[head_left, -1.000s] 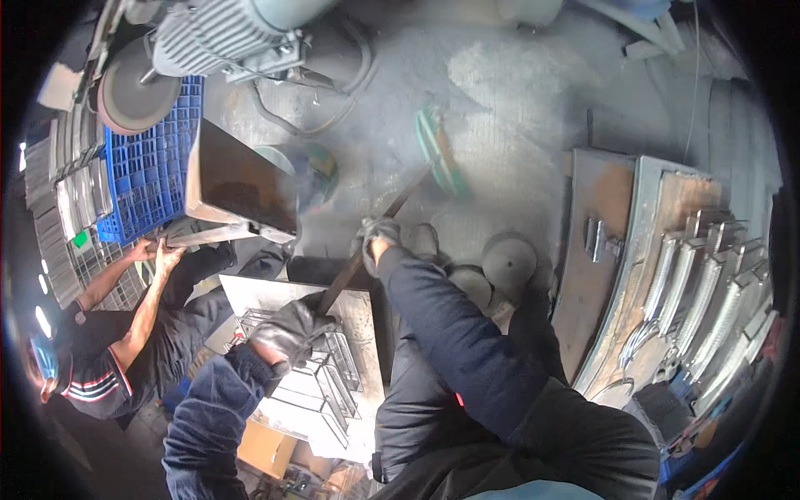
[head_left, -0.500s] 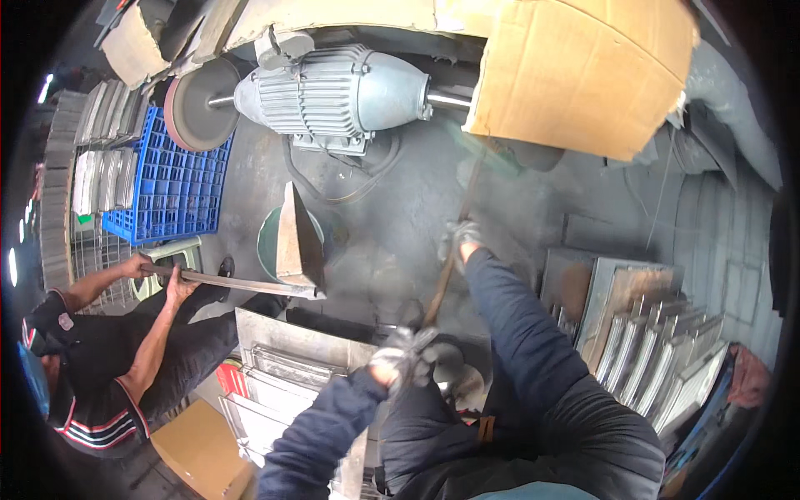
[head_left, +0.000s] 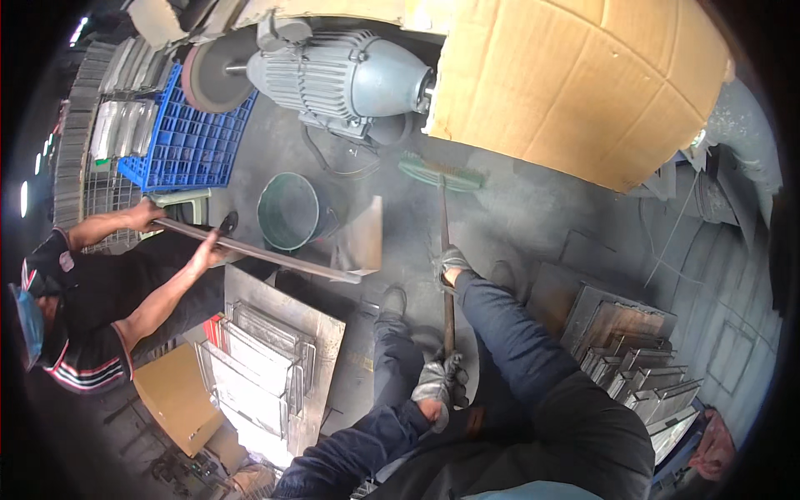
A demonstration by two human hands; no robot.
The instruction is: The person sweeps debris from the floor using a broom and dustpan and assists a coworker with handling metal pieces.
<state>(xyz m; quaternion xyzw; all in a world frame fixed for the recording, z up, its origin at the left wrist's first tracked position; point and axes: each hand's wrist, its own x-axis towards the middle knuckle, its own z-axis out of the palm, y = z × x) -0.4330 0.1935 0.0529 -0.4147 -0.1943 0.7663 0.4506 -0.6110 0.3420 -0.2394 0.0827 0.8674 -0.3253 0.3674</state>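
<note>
Both my gloved hands grip the wooden handle of a broom (head_left: 445,225). My right hand (head_left: 452,265) is closed round the middle of the handle, and my left hand (head_left: 439,383) is closed round its near end. The green broom head (head_left: 440,172) rests on the dusty floor below the cardboard's edge. To the left, a co-worker in a dark short-sleeved shirt holds the long handle of a dustpan (head_left: 365,233) with both bare hands. Its pan stands on the floor left of my broom handle.
A green bucket (head_left: 289,210) stands beyond the dustpan's handle. Farther off are a grey motor (head_left: 346,79) with a wheel (head_left: 218,79), a blue crate (head_left: 193,137) and large cardboard (head_left: 575,92). Racks of metal plates (head_left: 642,367) stand at right; a rack with papers (head_left: 250,367) is at left.
The broom head has come out from the cardboard's edge toward the left, and the handle is straighter. My left hand has shifted right and nearer. The co-worker's dustpan has swung right, away from the bucket.
</note>
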